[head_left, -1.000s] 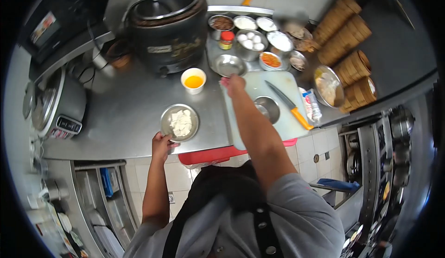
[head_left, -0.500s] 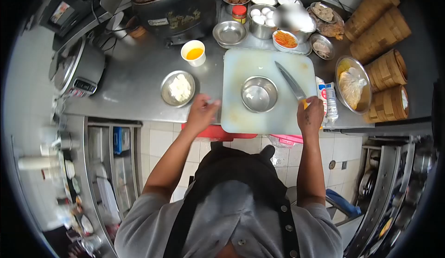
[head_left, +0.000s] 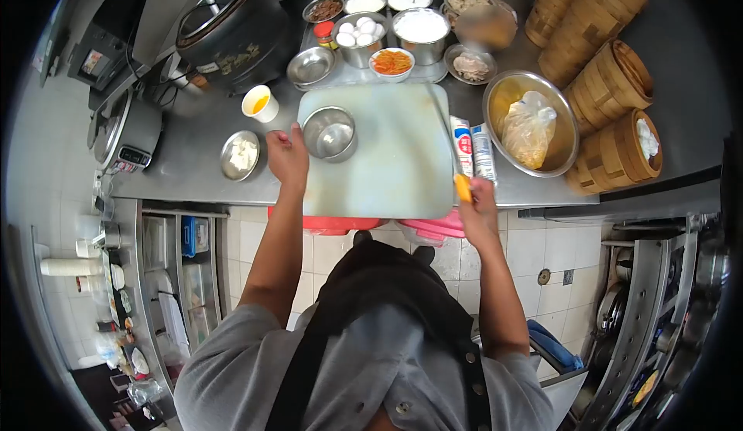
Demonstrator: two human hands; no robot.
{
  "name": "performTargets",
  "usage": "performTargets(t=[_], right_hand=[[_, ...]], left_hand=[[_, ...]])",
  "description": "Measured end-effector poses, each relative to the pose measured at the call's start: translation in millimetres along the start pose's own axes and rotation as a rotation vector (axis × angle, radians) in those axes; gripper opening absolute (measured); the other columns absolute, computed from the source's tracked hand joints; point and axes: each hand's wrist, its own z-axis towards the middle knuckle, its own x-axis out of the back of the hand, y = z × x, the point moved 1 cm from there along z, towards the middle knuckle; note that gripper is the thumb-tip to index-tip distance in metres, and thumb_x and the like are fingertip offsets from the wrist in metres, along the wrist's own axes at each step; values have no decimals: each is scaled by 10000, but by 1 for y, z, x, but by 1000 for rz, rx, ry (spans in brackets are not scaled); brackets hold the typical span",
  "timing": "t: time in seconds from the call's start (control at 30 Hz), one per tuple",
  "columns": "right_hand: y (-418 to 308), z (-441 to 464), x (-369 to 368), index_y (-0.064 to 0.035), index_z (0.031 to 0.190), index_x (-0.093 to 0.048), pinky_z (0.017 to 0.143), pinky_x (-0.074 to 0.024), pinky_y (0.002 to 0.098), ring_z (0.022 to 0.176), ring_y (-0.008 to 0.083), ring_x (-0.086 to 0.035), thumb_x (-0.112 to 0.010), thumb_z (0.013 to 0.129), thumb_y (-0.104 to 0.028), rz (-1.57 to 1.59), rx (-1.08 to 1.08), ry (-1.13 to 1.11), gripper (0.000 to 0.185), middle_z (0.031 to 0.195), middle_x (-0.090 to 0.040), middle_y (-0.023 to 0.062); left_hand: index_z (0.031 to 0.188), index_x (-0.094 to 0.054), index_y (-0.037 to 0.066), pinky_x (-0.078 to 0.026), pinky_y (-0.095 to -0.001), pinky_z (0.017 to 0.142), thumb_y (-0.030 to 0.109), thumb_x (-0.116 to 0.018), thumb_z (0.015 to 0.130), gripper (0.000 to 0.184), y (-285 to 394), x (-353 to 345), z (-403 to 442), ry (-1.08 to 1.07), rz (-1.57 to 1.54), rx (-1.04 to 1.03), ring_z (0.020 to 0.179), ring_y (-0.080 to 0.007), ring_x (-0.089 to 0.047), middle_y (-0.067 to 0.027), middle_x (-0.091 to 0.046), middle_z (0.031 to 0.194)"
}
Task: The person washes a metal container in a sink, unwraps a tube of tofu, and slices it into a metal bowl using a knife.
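Head view: the knife (head_left: 463, 188) has a bright yellow handle and a long, thin blade, which shows as a dark, blurred line along the right edge of the board (head_left: 379, 172), its tip toward the far side; whether it touches the board cannot be told. The right hand (head_left: 481, 210) is closed around the handle, just past the board's right edge and near two packets (head_left: 462, 148). The board is pale, whitish green and faintly stained, and lies on the steel tabletop (head_left: 174, 169). On its far left part stands the bowl (head_left: 329, 135), round, plain, shiny metal, upright, with a small pale spot at its bottom. The left hand (head_left: 287, 159) is half open beside it, fingers loosely bent, with nothing seen in its grasp; whether it touches the rim is unclear. Left of this hand sit a dish (head_left: 226, 157) of white pieces and a cup (head_left: 268, 111) of yellow liquid. Half a second ago the bowl stood near the board's middle and the left hand was well apart from it; the knife, then slanting across the board's right part, has shifted to the edge.
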Motion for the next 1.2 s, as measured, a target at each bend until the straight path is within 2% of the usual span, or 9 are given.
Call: performTargets(t=[0.07,0.13,0.23,0.53,0.73,0.87,1.03,1.07,1.2], right_hand=[[-5,-23,39,-76,1117,-444,556,-460,239,677,107,-549,-521,853,16,33,-90,117,290,845,-547,48],[-12,-49,68,-96,1111,-473,385,-352,207,490,52,-457,-540,876,-26,57,-200,271,254,761,-515,17],[-24,-73,88,-52,1132,-503,374,-417,226,471,88,-492,-552,886,-126,84,-201,399,262,735,-525,28],[-33,-121,86,-44,1096,-535,356,-381,212,463,80,-479,-582,920,-190,26,-143,466,233,753,-542,40],[-37,-113,73,-42,1087,-528,356,-388,220,451,92,-478,-566,930,-199,47,-103,439,225,751,-544,47],[-40,-109,63,-46,1053,-523,358,-402,238,438,110,-481,-518,962,-270,160,-115,407,242,706,-535,53],[-16,-105,53,-50,995,-531,379,-415,250,431,112,-483,-502,984,-342,-55,-227,381,294,603,-507,30],[-13,-99,44,-46,973,-534,392,-420,244,446,100,-483,-523,979,-327,-61,-256,366,281,609,-504,25],[-20,-71,-5,-33,1096,-534,469,-446,213,580,83,-543,-537,970,-310,-223,-246,244,305,729,-561,41]], left_hand=[[861,-555,56,-502,-419,663,346,-676,827,316,36,-24,-31,-153,-249,-178,741,-313,-638,-133,-614,756],[1034,-595,74,-490,-449,827,297,-701,790,347,116,-50,-85,-772,-55,-210,956,-335,-620,-174,-631,998],[1333,-419,-1,-352,-511,1051,386,-683,784,722,166,-121,-147,-977,101,-354,1301,-408,-375,-269,-397,1384],[1389,-283,-63,-427,-445,883,273,-737,687,901,197,-181,-159,-801,427,-237,1130,-296,-430,-162,-429,1254],[1338,-366,-44,-494,-402,896,270,-773,659,852,202,-183,-123,-847,125,313,1132,-332,-522,-178,-481,1254],[1268,-464,-36,-460,-379,973,316,-757,669,753,182,-149,-69,-1276,70,181,1189,-336,-520,-219,-514,1270],[1212,-499,-8,-432,-412,980,266,-749,642,680,64,-109,-78,-944,-10,-423,1191,-355,-517,-225,-536,1259],[1140,-501,21,-428,-409,956,208,-743,632,593,72,-73,-61,-1187,-107,-182,1160,-358,-507,-203,-557,1169],[1125,-498,62,-423,-410,933,163,-698,649,527,49,-45,-73,-914,-57,-346,1093,-341,-512,-160,-554,1077]])
